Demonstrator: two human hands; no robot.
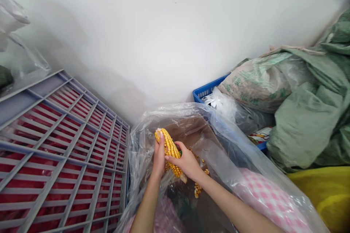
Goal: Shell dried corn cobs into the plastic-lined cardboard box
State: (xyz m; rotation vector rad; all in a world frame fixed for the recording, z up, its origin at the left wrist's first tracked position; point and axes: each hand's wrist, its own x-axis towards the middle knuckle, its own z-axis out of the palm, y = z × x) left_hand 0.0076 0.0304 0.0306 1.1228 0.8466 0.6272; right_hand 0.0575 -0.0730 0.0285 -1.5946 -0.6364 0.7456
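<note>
Left hand point(159, 157) gripped dried corn cob point(170, 149), fingers clamped round it; right hand point(186, 162) fingers together, pressed on cob. Cob sat above plastic-lined carton point(188, 131) (loose kernels point(197, 190) below).

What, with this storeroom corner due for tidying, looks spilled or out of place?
Loose corn kernels lie scattered on the plastic bag lining the cardboard box. They sit just below the corn cob gripped in the left hand and right hand, and look spilled, not stored.
</note>
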